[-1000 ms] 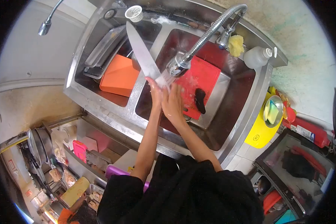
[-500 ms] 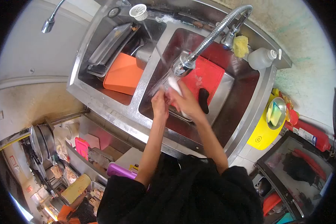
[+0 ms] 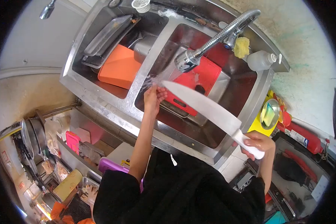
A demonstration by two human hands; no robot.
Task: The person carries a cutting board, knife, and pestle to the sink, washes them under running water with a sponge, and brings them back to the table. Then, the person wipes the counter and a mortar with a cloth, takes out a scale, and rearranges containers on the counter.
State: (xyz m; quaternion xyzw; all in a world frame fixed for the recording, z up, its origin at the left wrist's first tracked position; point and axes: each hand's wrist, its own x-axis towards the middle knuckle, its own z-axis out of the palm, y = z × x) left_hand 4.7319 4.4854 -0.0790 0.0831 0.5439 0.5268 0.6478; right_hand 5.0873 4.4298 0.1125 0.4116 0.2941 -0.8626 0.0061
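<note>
While water ran from the spray faucet (image 3: 186, 61), the right hand (image 3: 258, 143) was wrapped tight around the white handle of a large knife (image 3: 205, 106), held out past the near right corner of the sink; the long blade reached back over the right basin (image 3: 233, 99), its tip just beside the left hand (image 3: 153, 96) and the stream. The left hand sat at the divider between the basins, fingers loosely curled, gripping nothing, wet from the spray. Judged from this, rinsing of the blade looked well along: no residue showed on the steel, though the far face was hidden, and drying and putting away remained. Other washing appeared outstanding: a red cutting board (image 3: 198, 80) lay in the right basin over a steel tray, and an orange cutting board (image 3: 117, 69) leaned in the left basin with a metal tray (image 3: 106, 35) behind it. On the back ledge: a yellow sponge (image 3: 242, 46), a clear squeeze bottle (image 3: 261, 60). Surface: stainless double sink unit, wet, set against a stained plaster wall. Right of it: a yellow board with a small steel bowl (image 3: 269, 114), a red extinguisher (image 3: 302, 134) on the floor. Lower left: open shelves holding pans, containers, a pink board (image 3: 71, 142).
</note>
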